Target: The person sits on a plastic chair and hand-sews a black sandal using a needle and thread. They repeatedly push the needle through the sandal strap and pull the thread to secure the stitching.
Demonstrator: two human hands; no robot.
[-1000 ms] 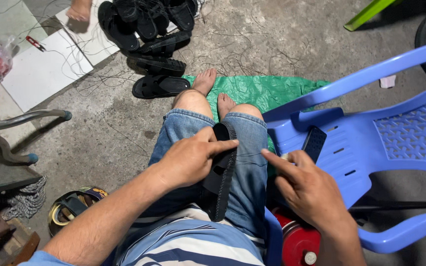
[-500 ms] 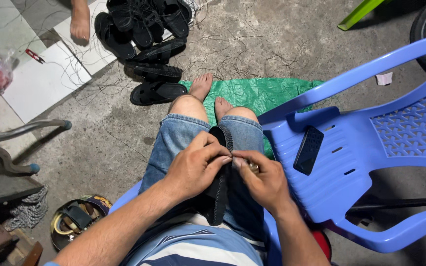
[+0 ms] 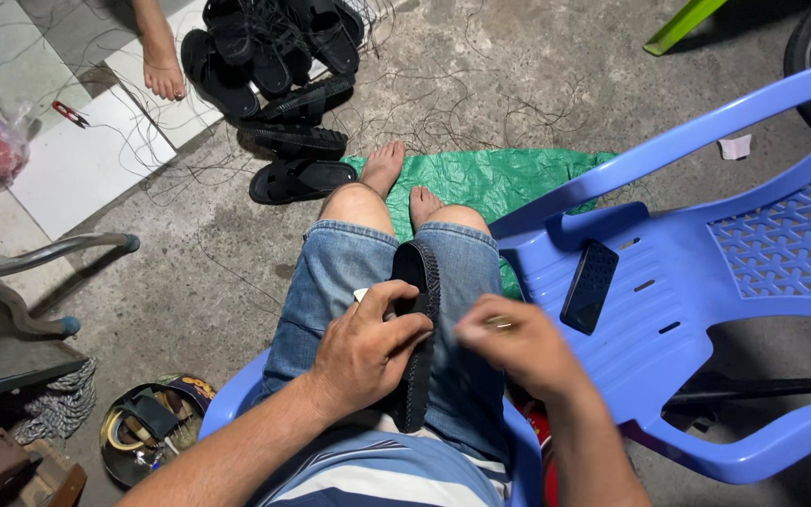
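L hand (image 3: 363,352): I see fingers clamped on black sandal sole (image 3: 420,329), edge-up on my lap betw. knees.
R hand (image 3: 518,347): fingertips pinched on sm. item, blurred; just right of sole.
Phone (image 3: 589,285): on blue chair (image 3: 706,310), right.
Sandal pile (image 3: 279,84): far left.

My left hand (image 3: 368,352) grips a matt black rubbery sandal sole (image 3: 419,329) with a ribbed edge, resting on faded denim shorts (image 3: 349,282). At 3 o'clock: a smooth, glossy blue plastic chair (image 3: 706,310). At 12 o'clock: rough grey concrete floor (image 3: 518,84), crinkled green plastic sheet (image 3: 499,178).
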